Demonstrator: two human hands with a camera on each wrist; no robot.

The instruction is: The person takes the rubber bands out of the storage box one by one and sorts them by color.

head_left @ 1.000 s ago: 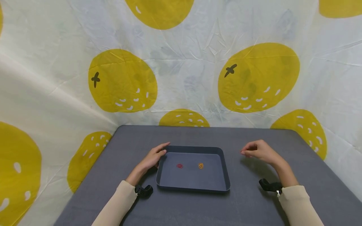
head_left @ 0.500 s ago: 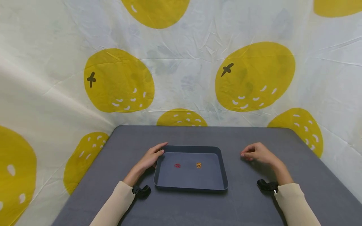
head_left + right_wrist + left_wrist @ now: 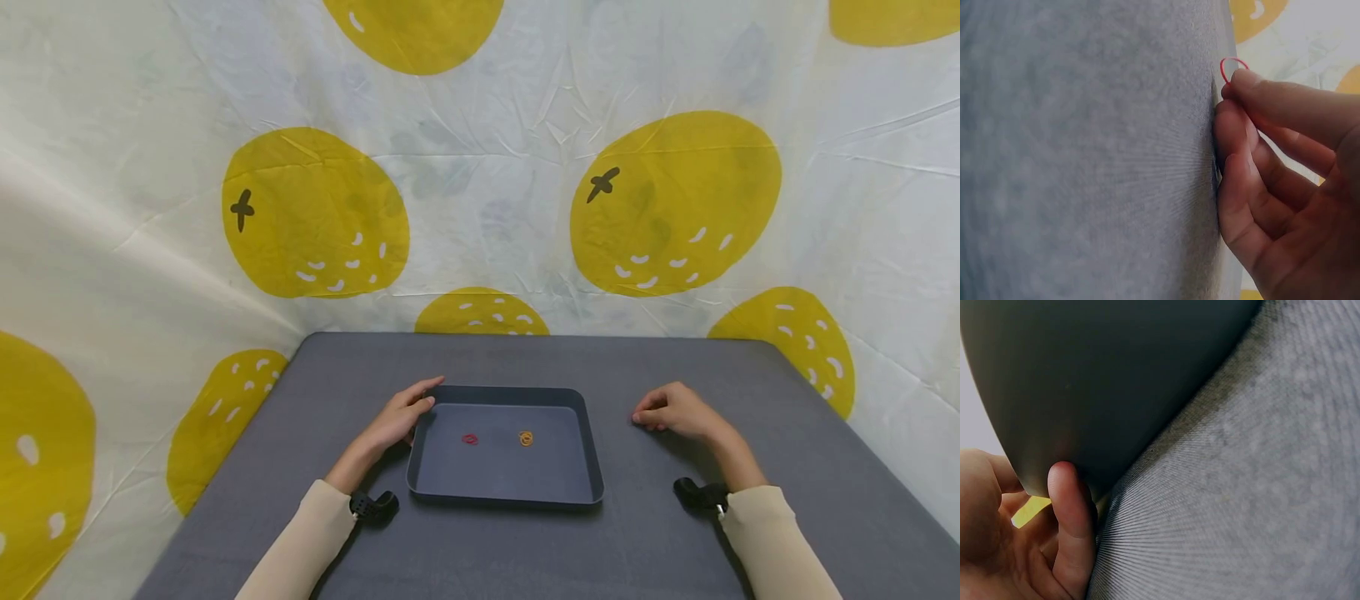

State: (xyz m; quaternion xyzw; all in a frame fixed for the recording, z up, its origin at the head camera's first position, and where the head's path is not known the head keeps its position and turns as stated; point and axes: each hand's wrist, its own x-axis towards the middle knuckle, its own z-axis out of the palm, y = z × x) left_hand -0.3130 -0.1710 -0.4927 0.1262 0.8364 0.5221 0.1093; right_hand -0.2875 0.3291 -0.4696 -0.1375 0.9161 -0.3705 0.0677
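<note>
A dark grey tray [image 3: 506, 483] lies on the table, with a small bunch of red rubber bands [image 3: 470, 439] left of centre and a bunch of orange rubber bands [image 3: 527, 438] to the right. My left hand [image 3: 396, 417] holds the tray at its far left corner, thumb over the rim; in the left wrist view a fingertip [image 3: 1063, 481] rests against the outer wall. To the right of the tray, my right hand [image 3: 678, 411] is low over the table. Thumb and forefinger pinch a thin red rubber band [image 3: 1225, 67], whose loop sticks up past the fingertips.
A grey cloth covers the table [image 3: 480, 554]. Behind and to the left hangs a white curtain [image 3: 491, 192] printed with large yellow fruit. Each wrist wears a black camera mount [image 3: 375, 507].
My right hand has come down closer to the table and a little toward the tray. The left hand keeps its hold on the tray. The whole head view has shifted slightly.
</note>
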